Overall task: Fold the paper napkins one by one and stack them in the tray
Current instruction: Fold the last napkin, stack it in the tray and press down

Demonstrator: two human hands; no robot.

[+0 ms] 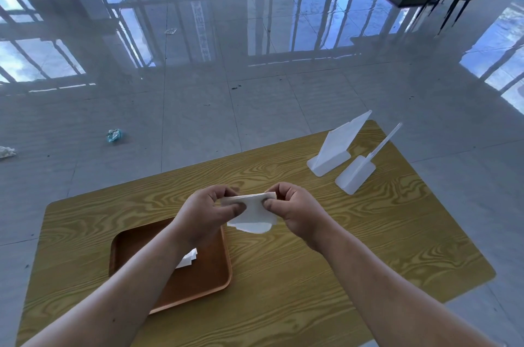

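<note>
Above a wood-grain table [312, 233], left hand [204, 213] and right hand [295, 210] pinched shut on opposite ends of a white napkin [251, 215], held taut, likely mid-fold. Lower left, brown tray [136, 244] holding folded napkins [188, 258], partly hidden by the forearm.

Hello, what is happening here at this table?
A person is folding a white paper napkin in the air above a wood-grain table. The left hand and the right hand each pinch one end of it. To the left, a brown tray already holds some folded napkins, partly hidden by the left forearm. Two white plastic holders stand at the far right of the table.
</note>
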